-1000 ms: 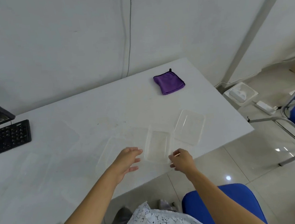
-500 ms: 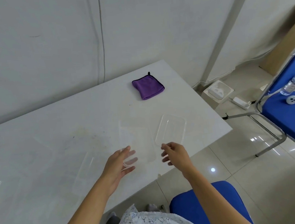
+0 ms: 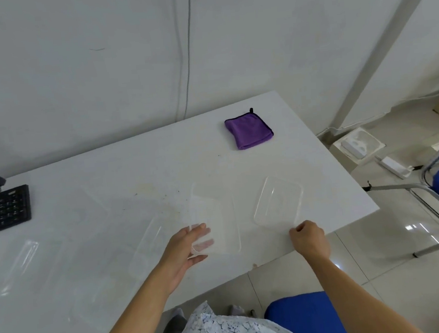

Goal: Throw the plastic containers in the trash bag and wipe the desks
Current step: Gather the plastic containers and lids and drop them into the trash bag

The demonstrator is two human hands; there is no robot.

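- The left hand [image 3: 191, 246] is laid with nearly straight fingers [image 3: 200, 229] against the near-left corner of the deep clear container [image 3: 217, 214]. They are seen through its wall, and the grip is not closed round it.
- The right hand [image 3: 308, 238] is curled at the near corner of the shallow clear container [image 3: 279, 205]. Whether its rim is pinched cannot be told.
- Both containers are set side by side, slightly apart, near the front edge of the worktop [image 3: 107, 176].
- They are judged light, thin, springy and slick, and easily crushed if squeezed mid-wall. A hold at a rim or corner, fingers inside and thumb outside, is favoured.
- A third clear container [image 3: 145, 242] is seen just left of the left hand.
- The purple cloth [image 3: 248, 130] is folded well behind them, and a keyboard [image 3: 3, 210] is placed far left.
- No brand, label or writing can be read, and no trash bag is in view.
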